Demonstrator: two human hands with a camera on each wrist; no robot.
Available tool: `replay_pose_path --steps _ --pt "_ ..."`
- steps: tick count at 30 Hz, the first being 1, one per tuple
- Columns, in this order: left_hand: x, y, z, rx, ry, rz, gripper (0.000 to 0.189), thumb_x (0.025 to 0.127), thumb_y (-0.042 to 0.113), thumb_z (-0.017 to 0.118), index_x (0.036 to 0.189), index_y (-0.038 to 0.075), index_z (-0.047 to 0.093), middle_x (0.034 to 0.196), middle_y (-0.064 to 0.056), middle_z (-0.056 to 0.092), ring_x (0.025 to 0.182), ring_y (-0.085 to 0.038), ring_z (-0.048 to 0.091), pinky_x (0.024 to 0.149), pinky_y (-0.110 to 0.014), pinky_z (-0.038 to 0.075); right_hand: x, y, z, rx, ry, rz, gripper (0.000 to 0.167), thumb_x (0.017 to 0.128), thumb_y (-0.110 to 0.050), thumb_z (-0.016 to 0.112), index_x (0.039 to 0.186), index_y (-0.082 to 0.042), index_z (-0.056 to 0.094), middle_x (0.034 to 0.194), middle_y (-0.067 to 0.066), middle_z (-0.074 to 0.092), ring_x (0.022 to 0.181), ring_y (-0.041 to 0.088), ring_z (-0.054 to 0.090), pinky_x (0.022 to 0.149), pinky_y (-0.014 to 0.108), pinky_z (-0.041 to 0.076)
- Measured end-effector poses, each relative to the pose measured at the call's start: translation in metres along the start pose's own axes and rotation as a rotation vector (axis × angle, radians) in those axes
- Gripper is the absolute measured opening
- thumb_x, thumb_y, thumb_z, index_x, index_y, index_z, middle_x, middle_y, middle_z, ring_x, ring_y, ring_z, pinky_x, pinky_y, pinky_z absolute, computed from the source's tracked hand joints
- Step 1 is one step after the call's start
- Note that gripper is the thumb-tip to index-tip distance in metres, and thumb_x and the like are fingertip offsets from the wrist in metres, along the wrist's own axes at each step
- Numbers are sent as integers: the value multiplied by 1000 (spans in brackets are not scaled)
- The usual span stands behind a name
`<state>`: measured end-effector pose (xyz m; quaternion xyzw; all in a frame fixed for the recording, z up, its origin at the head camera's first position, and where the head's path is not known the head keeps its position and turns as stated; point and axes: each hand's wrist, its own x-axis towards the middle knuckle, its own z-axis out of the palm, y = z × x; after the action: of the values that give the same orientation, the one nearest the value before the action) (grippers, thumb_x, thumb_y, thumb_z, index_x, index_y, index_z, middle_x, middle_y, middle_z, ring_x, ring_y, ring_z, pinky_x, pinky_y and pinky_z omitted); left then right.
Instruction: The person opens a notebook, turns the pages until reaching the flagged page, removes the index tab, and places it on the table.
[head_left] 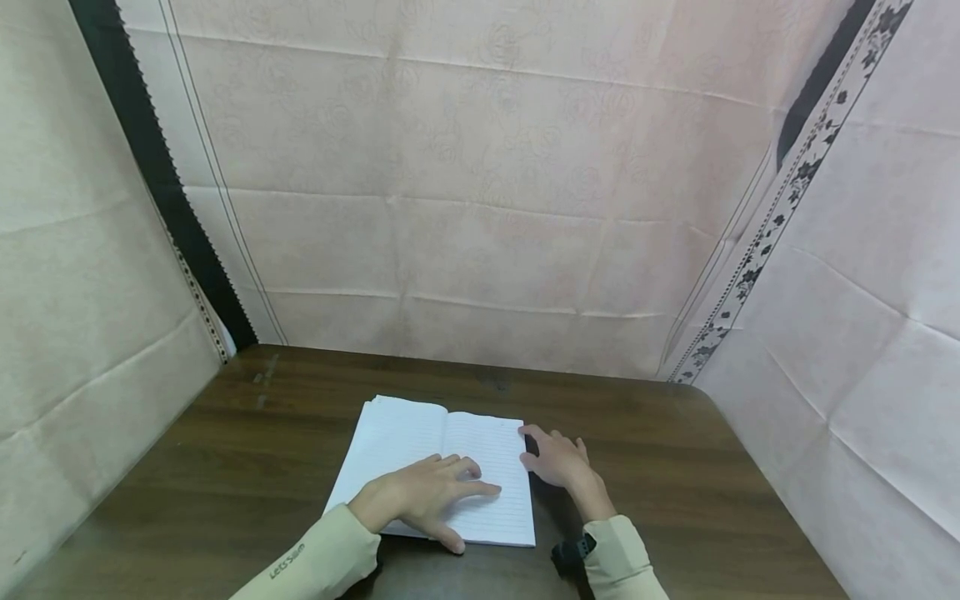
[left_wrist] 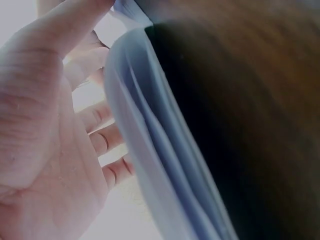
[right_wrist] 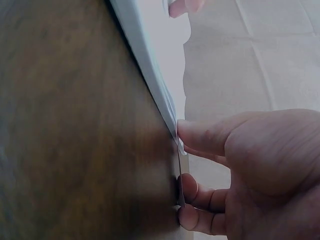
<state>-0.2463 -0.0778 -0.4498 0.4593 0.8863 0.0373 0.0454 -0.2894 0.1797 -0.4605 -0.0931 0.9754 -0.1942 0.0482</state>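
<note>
An open notebook with lined white pages lies on the brown table. Across its right page reaches my left hand, fingers spread, the thumb by the bottom edge. In the left wrist view, the notebook's pages bow up in loose layers beside the left hand. My right hand is at the notebook's right edge, thumb and index finger apart along it. In the right wrist view, the right hand's thumb touches the page edge, while other fingertips lie low by the tabletop.
The brown wooden table extends around the notebook on all sides. Pale patterned cloth hangs behind it, with more cloth along the left and right. A dark wrist device sits at the right cuff.
</note>
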Motion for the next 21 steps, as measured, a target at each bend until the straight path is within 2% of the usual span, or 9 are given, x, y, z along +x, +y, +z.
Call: replay_pose_path --steps 4,10,21 --pt "2 0 0 7 11 25 81 81 61 74 151 37 43 136 5 49 118 -10 50 97 -35 45 1 0 0 10 8 6 53 97 -31 65 146 -20 50 141 19 55 133 45 45 110 72 14" --pt "3 0 0 -30 12 34 80 81 57 76 151 37 43 132 6 52 112 -7 51 94 -31 46 4 1 0 26 24 15 58 100 -25 60 153 -16 40 139 21 56 133 44 46 108 73 15" --pt "3 3 -5 -41 46 58 78 83 50 76 152 37 42 134 3 49 108 -7 51 92 -27 46 6 2 1 21 31 26 56 99 -19 61 152 -14 43 141 21 55 133 44 46 108 73 17"
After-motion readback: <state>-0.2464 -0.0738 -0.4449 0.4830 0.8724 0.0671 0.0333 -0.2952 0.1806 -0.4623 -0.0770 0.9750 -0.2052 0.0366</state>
